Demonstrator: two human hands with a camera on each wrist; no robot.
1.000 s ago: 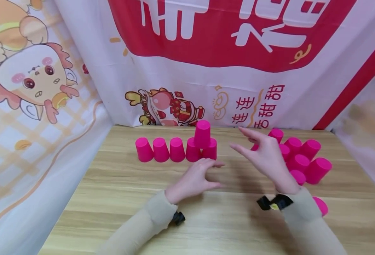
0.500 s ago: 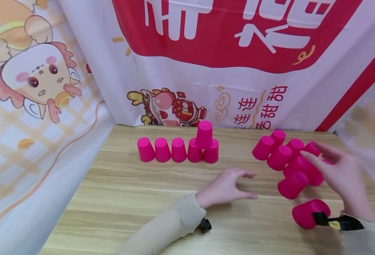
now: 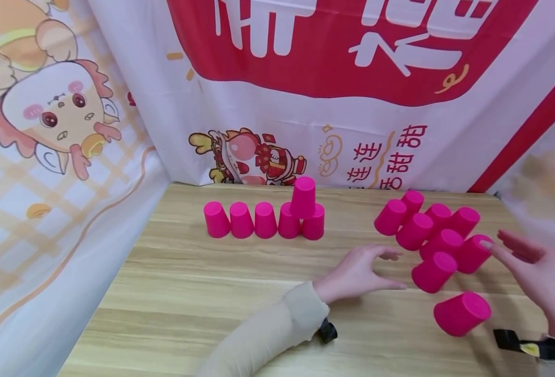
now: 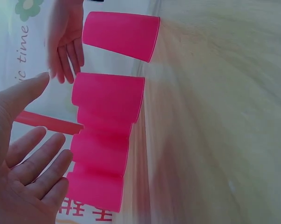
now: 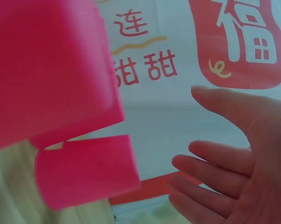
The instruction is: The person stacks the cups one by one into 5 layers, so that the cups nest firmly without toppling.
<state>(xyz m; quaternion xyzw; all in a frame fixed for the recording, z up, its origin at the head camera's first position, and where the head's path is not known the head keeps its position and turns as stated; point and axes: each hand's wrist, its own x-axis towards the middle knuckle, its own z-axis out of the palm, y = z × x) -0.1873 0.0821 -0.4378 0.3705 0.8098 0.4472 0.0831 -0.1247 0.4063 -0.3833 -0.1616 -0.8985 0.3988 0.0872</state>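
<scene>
Several upside-down pink cups point(image 3: 241, 220) stand in a row at the back left, and one more cup point(image 3: 303, 198) sits on top of the two at the row's right end. A loose group of pink cups point(image 3: 414, 231) stands at the right, with a single cup point(image 3: 461, 314) nearer the front. My left hand point(image 3: 359, 272) holds nothing; its fingers and thumb spread toward the group's left side. In the left wrist view, that hand point(image 4: 28, 168) faces the cups, palm showing. My right hand point(image 3: 543, 277) is beside the group's right edge, its palm bare in the right wrist view.
The cups stand on a light wood-grain table point(image 3: 202, 303). Behind it hangs a white cloth point(image 3: 164, 104) with red lettering and cartoon prints; another patterned cloth point(image 3: 18, 220) covers the left side.
My left hand has moved right, from in front of the row toward the group. The right hand has swung right across the group to its far side. The row and top cup look unchanged.
</scene>
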